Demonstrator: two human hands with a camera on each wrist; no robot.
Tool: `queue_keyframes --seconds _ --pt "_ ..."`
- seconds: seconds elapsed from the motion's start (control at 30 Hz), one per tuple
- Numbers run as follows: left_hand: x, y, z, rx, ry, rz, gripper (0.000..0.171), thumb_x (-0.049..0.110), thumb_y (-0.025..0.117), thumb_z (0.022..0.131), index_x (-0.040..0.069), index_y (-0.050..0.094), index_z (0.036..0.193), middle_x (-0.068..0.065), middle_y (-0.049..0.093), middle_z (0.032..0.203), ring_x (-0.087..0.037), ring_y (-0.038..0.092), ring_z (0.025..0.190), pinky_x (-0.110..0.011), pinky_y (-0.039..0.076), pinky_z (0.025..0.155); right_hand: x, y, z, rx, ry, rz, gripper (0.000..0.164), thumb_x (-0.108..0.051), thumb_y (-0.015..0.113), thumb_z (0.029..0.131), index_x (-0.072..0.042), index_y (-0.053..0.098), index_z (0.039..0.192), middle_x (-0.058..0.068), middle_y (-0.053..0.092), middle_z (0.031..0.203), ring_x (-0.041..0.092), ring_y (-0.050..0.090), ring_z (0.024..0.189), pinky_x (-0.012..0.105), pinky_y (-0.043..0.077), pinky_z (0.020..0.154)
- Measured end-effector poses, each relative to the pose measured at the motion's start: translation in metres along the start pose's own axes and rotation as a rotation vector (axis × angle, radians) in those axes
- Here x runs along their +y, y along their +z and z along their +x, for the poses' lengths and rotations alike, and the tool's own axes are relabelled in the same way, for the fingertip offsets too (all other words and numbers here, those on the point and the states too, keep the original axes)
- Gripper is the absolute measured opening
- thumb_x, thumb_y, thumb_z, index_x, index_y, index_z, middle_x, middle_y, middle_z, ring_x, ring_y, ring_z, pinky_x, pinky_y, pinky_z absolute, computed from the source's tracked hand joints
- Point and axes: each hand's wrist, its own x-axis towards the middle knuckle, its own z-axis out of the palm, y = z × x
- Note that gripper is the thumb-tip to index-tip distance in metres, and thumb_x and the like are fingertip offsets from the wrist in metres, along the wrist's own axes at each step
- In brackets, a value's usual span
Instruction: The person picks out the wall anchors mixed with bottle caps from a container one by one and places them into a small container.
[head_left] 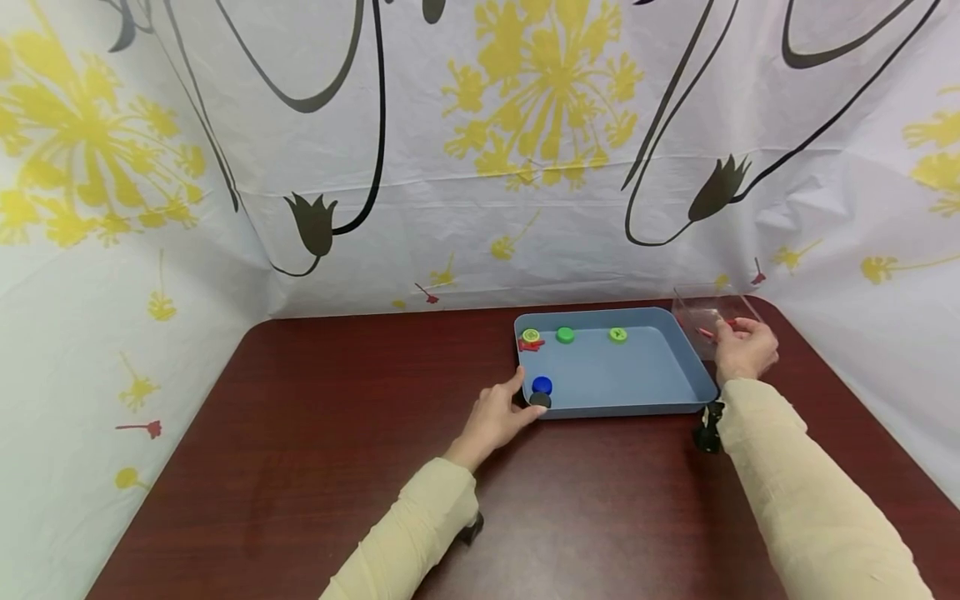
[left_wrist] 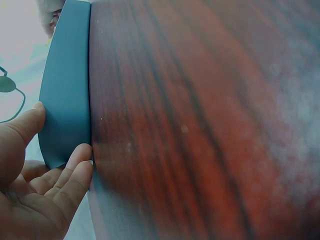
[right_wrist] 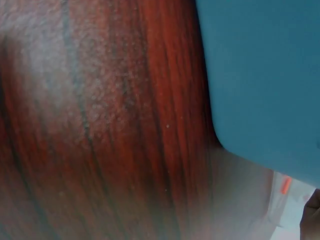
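My left hand grips the near left corner of a shallow blue tray. In the left wrist view its thumb rests on the tray's rim and the other fingers curl at the wall's lower edge. At the right my right hand is over a clear plastic box, pinching a small red piece. Another red piece shows in the box. Inside the tray lie a blue cap, a dark cap, a green cap and yellow-green caps. Several red pieces lie at its left wall.
A dark red wooden table carries the tray and box near its far right corner. Patterned white cloth hangs behind and along both sides. The clear box stands just beyond the tray's right wall.
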Motion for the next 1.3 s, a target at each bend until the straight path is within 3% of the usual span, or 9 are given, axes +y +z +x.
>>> queue_keyframes --seconds 0.13,0.37,0.6,1.03,1.3 --pt "-0.001 0.0 -0.001 0.003 0.005 0.0 0.076 0.038 0.067 0.086 0.011 0.031 0.148 0.0 0.064 0.068 -0.004 0.058 0.058 -0.022 0.042 0.056 0.002 0.0 0.001 -0.007 0.019 0.015 0.037 -0.032 0.066 0.085 -0.01 0.063 0.115 -0.02 0.042 0.062 -0.003 0.039 0.061 0.018 0.033 0.063" --pt "0.0 0.0 -0.002 0.0 0.0 -0.012 0.076 0.037 0.067 0.086 0.011 0.03 0.148 0.001 0.056 0.057 -0.006 0.053 0.051 -0.022 0.038 0.052 0.0 0.0 -0.001 -0.036 0.049 -0.063 0.042 -0.031 0.063 0.088 -0.011 0.06 0.124 -0.019 0.042 0.066 -0.002 0.039 0.063 0.018 0.034 0.063" --pt "-0.001 0.0 -0.002 0.002 0.003 -0.011 0.076 0.036 0.068 0.086 0.011 0.031 0.148 0.003 0.055 0.057 -0.006 0.053 0.051 -0.022 0.038 0.052 -0.003 0.0 0.0 -0.063 0.025 -0.103 0.044 -0.028 0.063 0.089 -0.009 0.058 0.128 -0.019 0.041 0.065 -0.004 0.039 0.06 0.018 0.034 0.063" --pt "0.0 0.001 0.0 -0.002 0.002 -0.02 0.076 0.036 0.068 0.086 0.011 0.031 0.148 0.002 0.055 0.056 -0.005 0.052 0.051 -0.022 0.038 0.053 0.001 -0.001 0.001 -0.052 0.011 -0.091 0.048 -0.032 0.062 0.088 -0.01 0.057 0.131 -0.021 0.041 0.064 -0.006 0.038 0.059 0.021 0.037 0.072" --pt "0.0 -0.001 0.0 0.001 0.002 -0.023 0.076 0.036 0.068 0.086 0.011 0.031 0.148 0.003 0.054 0.054 -0.005 0.051 0.049 -0.022 0.037 0.051 -0.009 0.003 -0.002 -0.03 -0.004 -0.046 0.046 -0.031 0.063 0.088 -0.008 0.059 0.127 -0.019 0.041 0.066 -0.005 0.039 0.059 0.017 0.034 0.064"
